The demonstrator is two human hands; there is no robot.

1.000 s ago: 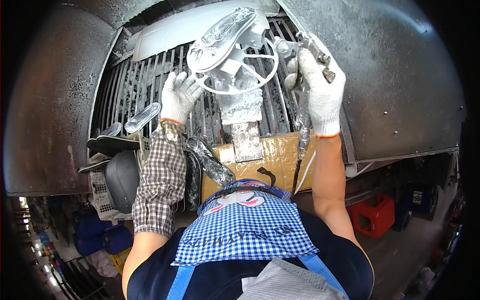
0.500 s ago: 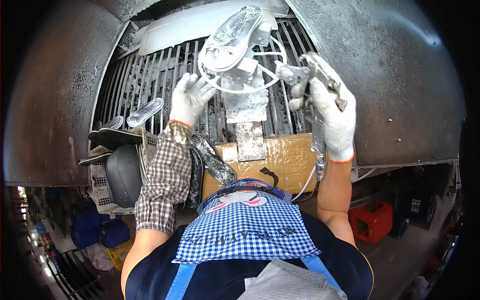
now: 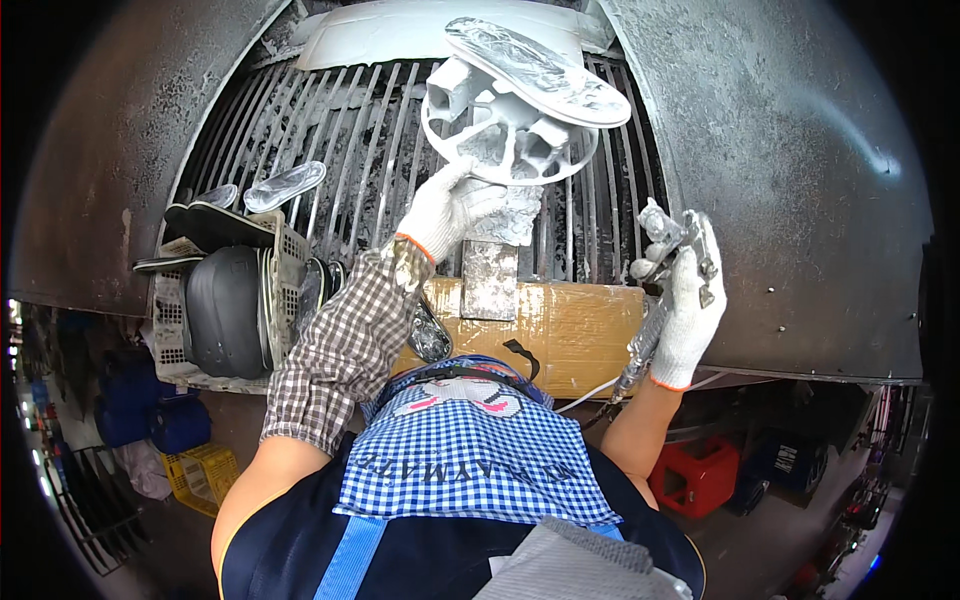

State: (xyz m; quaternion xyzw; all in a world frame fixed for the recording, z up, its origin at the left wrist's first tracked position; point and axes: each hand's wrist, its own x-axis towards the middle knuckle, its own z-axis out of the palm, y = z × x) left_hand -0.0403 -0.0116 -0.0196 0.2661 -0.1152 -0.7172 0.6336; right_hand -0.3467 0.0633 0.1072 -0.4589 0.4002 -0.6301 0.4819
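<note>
In the head view, a shoe sole (image 3: pixel 535 72) with a silvery, streaked face sits at twelve o'clock, its length slanting from ten toward four. It rests on white-caked blocks atop a spoked white wheel (image 3: pixel 509 168), which stands above a crusted post (image 3: pixel 520 213); a metal plate (image 3: pixel 489 282) lies below, near the centre.

The left hand (image 3: pixel 450 212), in a white glove, is just short of twelve o'clock, at the wheel's rim on its seven-o'clock side. Its fingers are apart and partly bent, one reaching up to the rim; I cannot tell whether they pinch it.

The right hand (image 3: pixel 690 300), also gloved, is at three o'clock, well apart from the wheel. Its fingers are curled around a metal spray gun (image 3: pixel 655 325), whose nozzle end points toward eleven.

Beneath the wheel runs a slatted grille (image 3: pixel 375 130), with a white sheet (image 3: pixel 400 35) behind it at twelve. At ten o'clock a small silvery sole (image 3: pixel 285 187) lies on the slats. At nine, a pale basket (image 3: pixel 290 285) holds dark soles (image 3: pixel 222 312). Brown taped cardboard (image 3: pixel 590 320) edges the grille nearest the person. A blue checked apron (image 3: pixel 470 450) fills six o'clock; a red canister (image 3: pixel 697 476) stands at four, a yellow crate (image 3: pixel 200 478) at eight.
</note>
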